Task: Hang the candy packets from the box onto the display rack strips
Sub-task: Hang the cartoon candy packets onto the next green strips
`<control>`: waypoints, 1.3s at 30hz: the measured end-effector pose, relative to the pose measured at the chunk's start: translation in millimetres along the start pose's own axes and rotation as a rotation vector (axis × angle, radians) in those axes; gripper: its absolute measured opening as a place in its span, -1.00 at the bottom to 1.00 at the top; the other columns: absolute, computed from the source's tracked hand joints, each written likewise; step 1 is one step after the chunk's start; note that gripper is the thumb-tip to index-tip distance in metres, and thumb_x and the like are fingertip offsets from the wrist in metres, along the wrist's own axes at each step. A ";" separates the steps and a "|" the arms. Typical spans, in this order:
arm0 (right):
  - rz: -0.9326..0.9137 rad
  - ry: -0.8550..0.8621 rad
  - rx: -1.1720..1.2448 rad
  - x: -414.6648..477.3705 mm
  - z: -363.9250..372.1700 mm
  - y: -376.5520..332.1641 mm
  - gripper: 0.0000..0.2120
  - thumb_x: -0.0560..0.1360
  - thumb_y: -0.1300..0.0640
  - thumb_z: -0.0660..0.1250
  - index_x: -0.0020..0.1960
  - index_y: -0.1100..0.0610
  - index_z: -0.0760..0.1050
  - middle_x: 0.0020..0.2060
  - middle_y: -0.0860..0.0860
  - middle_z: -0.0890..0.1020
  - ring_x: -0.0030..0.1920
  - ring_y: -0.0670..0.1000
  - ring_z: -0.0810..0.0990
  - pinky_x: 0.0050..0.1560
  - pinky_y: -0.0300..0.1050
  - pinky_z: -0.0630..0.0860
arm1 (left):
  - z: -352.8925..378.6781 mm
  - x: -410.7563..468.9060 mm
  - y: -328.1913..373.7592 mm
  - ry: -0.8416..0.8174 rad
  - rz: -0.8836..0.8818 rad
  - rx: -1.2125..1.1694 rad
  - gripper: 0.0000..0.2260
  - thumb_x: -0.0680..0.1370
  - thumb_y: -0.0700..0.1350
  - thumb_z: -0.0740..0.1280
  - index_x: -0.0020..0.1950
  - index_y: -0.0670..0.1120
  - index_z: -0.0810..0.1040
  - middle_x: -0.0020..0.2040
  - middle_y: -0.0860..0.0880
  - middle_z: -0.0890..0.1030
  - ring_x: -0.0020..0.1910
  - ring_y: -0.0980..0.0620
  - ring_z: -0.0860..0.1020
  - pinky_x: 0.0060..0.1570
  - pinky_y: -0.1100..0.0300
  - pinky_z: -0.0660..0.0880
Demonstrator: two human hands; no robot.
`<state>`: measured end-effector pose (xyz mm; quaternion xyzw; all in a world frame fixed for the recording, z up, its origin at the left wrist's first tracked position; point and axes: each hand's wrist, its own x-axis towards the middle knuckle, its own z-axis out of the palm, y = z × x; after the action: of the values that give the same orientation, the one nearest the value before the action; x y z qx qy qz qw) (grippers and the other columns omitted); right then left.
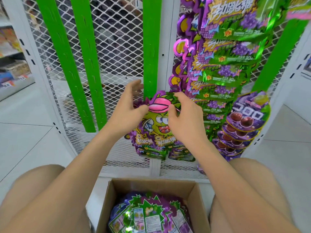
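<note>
Your right hand (183, 115) pinches the grape candy packets (156, 121) by the top, at the lower end of a green strip (150, 47), probably to hook them on. Left hand (127, 106), fingers fairly straight, steadies them. More sit in the cardboard box (151, 186).

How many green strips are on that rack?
4: the far-left strip, the second strip, the middle strip, the right strip. Hanging packets may hide another.
</note>
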<state>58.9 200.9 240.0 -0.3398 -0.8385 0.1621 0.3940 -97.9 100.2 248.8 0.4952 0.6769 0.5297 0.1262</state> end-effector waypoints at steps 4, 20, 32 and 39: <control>0.030 0.008 -0.006 18.6 2.1 -14.1 -0.65 0.59 -0.29 0.21 0.17 -0.07 0.50 -0.17 -0.08 0.63 -0.04 0.15 0.62 0.11 0.22 0.54 | -5.8 10.2 9.1 0.021 -0.008 -0.095 -0.53 0.55 -0.29 0.33 0.40 0.10 0.51 0.24 0.15 0.64 0.24 0.28 0.56 0.14 0.33 0.46; 0.061 0.205 0.259 15.9 1.6 -52.8 -0.60 0.62 -0.12 0.37 -0.33 -0.10 0.32 -0.48 -0.15 0.43 -0.38 -0.06 0.40 -0.07 0.13 0.49 | -36.2 3.7 24.8 -0.070 -0.041 -0.209 -0.75 0.72 0.01 0.31 0.04 -0.03 0.76 0.01 -0.05 0.78 0.09 -0.05 0.73 0.32 -0.10 0.56; 0.104 0.067 0.202 2.0 7.7 -33.5 -0.60 0.61 -0.17 0.37 -0.28 0.07 0.51 -0.51 -0.10 0.43 -0.39 0.04 0.43 -0.26 0.00 0.29 | -22.8 -0.8 11.7 -0.118 -0.002 -0.281 -0.71 0.77 -0.01 0.20 0.16 -0.05 0.71 0.09 -0.06 0.76 0.12 -0.06 0.70 0.24 -0.03 0.55; 0.048 0.183 0.098 -13.1 9.7 -19.6 -0.77 0.59 -0.08 0.44 0.15 0.04 0.63 -0.09 -0.11 0.65 -0.11 -0.11 0.54 -0.06 -0.29 0.29 | -21.6 -9.9 -3.0 0.121 0.227 0.145 -0.92 0.70 -0.07 0.36 0.12 0.03 0.66 -0.12 0.21 0.67 -0.14 0.22 0.60 -0.09 0.17 0.52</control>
<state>48.8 177.7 237.2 -0.3536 -0.7817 0.1808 0.4809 -109.8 79.6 251.6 0.5438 0.6593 0.5192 -0.0116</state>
